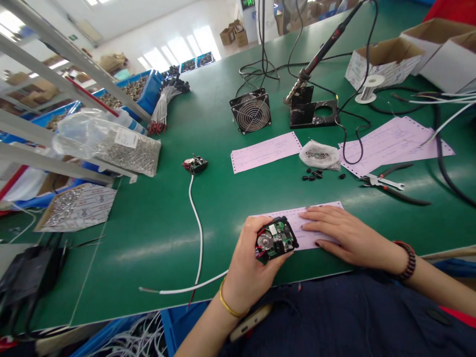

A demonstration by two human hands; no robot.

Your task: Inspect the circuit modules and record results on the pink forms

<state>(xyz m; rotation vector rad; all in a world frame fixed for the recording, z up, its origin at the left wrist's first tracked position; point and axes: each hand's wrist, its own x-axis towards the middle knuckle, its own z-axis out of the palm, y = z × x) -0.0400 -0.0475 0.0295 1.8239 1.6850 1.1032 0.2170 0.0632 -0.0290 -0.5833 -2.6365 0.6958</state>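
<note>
My left hand [250, 258] is wrapped round a small black-framed circuit board module [277, 240] with a round silver part and red wires on it. A white cable [193, 286] runs out to the left from under that hand. Flat on a pink printed paper sheet [312, 241], my right hand [345, 233] lies with its fingers spread, holding nothing. The left hand and module cover part of the same sheet. Farther left, a second small circuit module [195, 164] with its own white cable [197, 218] rests on the green table.
Beyond the hands stand a fan [253, 113] and a soldering iron [327, 44] in its holder [314, 114]. Pliers [397, 191], a wrench [385, 182], a bag of small parts [320, 154] and a solder spool [370, 89] lie right. A bag of metal parts [128, 148] sits left.
</note>
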